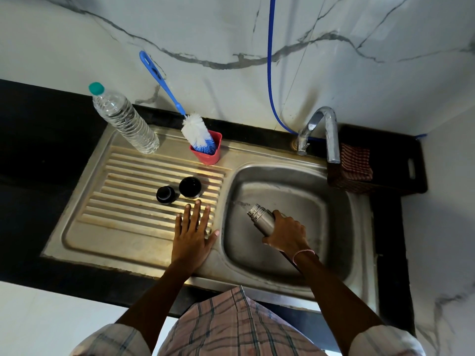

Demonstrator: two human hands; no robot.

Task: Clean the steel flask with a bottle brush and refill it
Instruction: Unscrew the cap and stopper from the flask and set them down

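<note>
Head view, looking down on a steel sink unit set in a black counter. We record the steel flask [261, 218] in the right hand [288, 233], fingers clamped round its body, held over the sink basin [331, 227]. The flask is tilted, its open threaded neck pointing toward 10 o'clock; a thin stream of water leaves the mouth and strikes the basin wall. A pink thread band sits on that wrist.

The left hand [192, 233] lies flat on the ribbed drainboard [123, 191], palm down, fingers spread apart and holding nothing. Just beyond its fingertips, at 12 o'clock from the hand, stand two black lid parts — a smaller stopper [165, 194] and a wider cap [190, 187], near each other but not touching.

At 12 o'clock on the drainboard's back edge a red cup [209, 152] holds the bottle brush [195, 132], bristles down, its blue handle leaning toward 11 o'clock against the marble wall. At 10 o'clock stands a clear plastic water bottle [126, 119] with a green cap; we find no label or readable writing on it, nor any brand mark on the flask.

The tap [325, 129] rises at 1 o'clock of the basin, spout over the basin's far right corner. A dark basket [344, 179] with a red checked cloth sits just right of the spout. A blue hose [270, 73] runs down the wall to the tap base.
</note>
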